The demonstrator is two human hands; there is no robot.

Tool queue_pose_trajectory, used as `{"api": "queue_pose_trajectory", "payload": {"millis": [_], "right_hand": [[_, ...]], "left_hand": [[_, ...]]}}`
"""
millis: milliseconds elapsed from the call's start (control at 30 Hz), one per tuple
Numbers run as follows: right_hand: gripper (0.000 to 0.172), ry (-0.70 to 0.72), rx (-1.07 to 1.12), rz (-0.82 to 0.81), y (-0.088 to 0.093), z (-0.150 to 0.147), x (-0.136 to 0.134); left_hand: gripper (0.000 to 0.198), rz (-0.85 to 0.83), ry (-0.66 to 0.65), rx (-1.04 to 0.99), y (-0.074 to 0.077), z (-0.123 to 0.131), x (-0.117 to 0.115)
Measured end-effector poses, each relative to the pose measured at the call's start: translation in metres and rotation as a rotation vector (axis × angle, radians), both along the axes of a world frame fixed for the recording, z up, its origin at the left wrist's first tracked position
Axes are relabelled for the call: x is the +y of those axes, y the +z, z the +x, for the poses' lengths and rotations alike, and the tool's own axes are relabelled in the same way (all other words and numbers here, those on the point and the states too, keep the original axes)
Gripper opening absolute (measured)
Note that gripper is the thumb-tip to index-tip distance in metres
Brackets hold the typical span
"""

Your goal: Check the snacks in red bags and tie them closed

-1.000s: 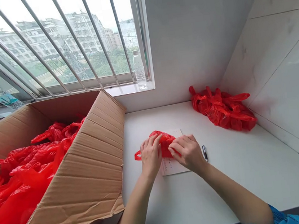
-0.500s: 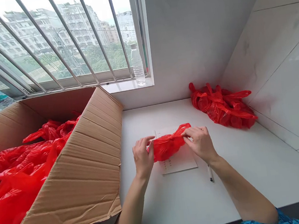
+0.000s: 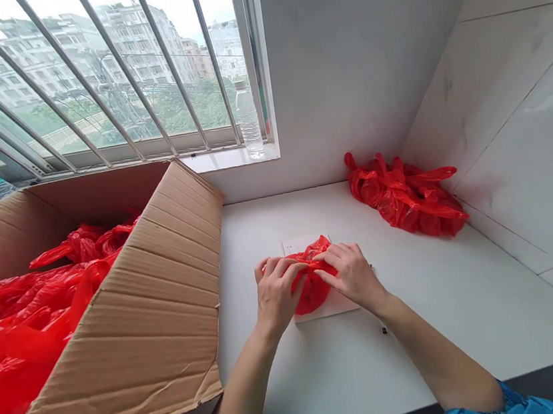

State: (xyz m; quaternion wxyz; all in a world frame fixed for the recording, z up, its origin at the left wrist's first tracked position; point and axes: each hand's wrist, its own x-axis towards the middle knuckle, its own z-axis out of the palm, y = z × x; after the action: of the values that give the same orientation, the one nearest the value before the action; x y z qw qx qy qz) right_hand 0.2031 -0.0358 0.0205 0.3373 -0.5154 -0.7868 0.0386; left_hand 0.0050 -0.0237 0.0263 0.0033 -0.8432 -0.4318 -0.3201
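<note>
A small red plastic bag (image 3: 311, 283), bunched into a compact bundle, lies over a white sheet of paper (image 3: 339, 303) on the white table. My left hand (image 3: 277, 294) grips its left side with the fingers curled over it. My right hand (image 3: 350, 275) pinches its top right, fingers pressed together on the plastic. Both hands meet over the bundle. A pen (image 3: 384, 330) is mostly hidden under my right wrist.
An open cardboard box (image 3: 167, 301) full of loose red bags (image 3: 27, 311) fills the left. A pile of bundled red bags (image 3: 406, 194) sits in the far right corner by the tiled wall. A water bottle (image 3: 248, 120) stands on the windowsill.
Half a second ago the bag was stretched out between my separated hands. My hands have since come together and the bag is gathered into a tight bundle.
</note>
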Motion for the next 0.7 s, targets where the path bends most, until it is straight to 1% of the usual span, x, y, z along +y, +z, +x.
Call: {"api": "queue_pose_trajectory", "payload": {"millis": [67, 100, 167, 267, 300, 367, 433, 500, 533, 567, 600, 633, 667, 700], "right_hand": [[0.012, 0.009, -0.001, 0.001, -0.001, -0.002, 0.000], [0.013, 0.004, 0.035, -0.003, 0.000, -0.001, 0.000], [0.016, -0.047, 0.186, -0.013, 0.003, 0.006, 0.001], [0.017, -0.161, 0.491, -0.011, 0.006, 0.025, 0.006], [0.018, -0.184, 0.563, -0.014, 0.006, 0.031, 0.007], [0.020, -0.191, 0.625, -0.032, 0.006, 0.038, 0.009], [0.017, -0.161, 0.591, -0.054, 0.008, 0.036, 0.007], [0.017, -0.118, 0.513, -0.066, 0.012, 0.026, 0.002], [0.022, -0.092, 0.466, -0.067, 0.014, 0.020, -0.001], [0.024, -0.062, 0.419, -0.064, 0.016, 0.014, -0.004], [0.022, -0.030, 0.382, -0.058, 0.017, 0.010, -0.006], [0.017, -0.006, 0.366, -0.050, 0.018, 0.007, -0.007], [0.013, -0.002, 0.381, -0.046, 0.018, 0.007, -0.007], [0.016, -0.024, 0.433, -0.045, 0.017, 0.009, -0.006]], "left_hand": [[0.017, -0.016, 0.013, 0.004, -0.002, -0.002, 0.002], [0.016, -0.024, 0.026, -0.006, -0.002, -0.004, 0.003], [0.016, -0.030, 0.075, -0.071, -0.001, -0.009, 0.005], [0.015, -0.013, 0.192, -0.282, 0.001, -0.017, 0.008], [0.014, -0.011, 0.225, -0.365, 0.002, -0.019, 0.009], [0.013, -0.022, 0.257, -0.489, 0.003, -0.020, 0.009], [0.015, -0.032, 0.229, -0.507, 0.004, -0.017, 0.007], [0.023, -0.019, 0.145, -0.417, 0.006, -0.013, 0.003], [0.027, -0.011, 0.092, -0.353, 0.007, -0.010, 0.001], [0.029, -0.006, 0.042, -0.294, 0.008, -0.009, -0.002], [0.027, -0.002, 0.006, -0.254, 0.009, -0.007, -0.003], [0.024, -0.005, -0.011, -0.248, 0.010, -0.007, -0.004], [0.019, -0.019, -0.008, -0.283, 0.010, -0.007, -0.004], [0.015, -0.045, 0.017, -0.362, 0.009, -0.008, -0.003]]}}
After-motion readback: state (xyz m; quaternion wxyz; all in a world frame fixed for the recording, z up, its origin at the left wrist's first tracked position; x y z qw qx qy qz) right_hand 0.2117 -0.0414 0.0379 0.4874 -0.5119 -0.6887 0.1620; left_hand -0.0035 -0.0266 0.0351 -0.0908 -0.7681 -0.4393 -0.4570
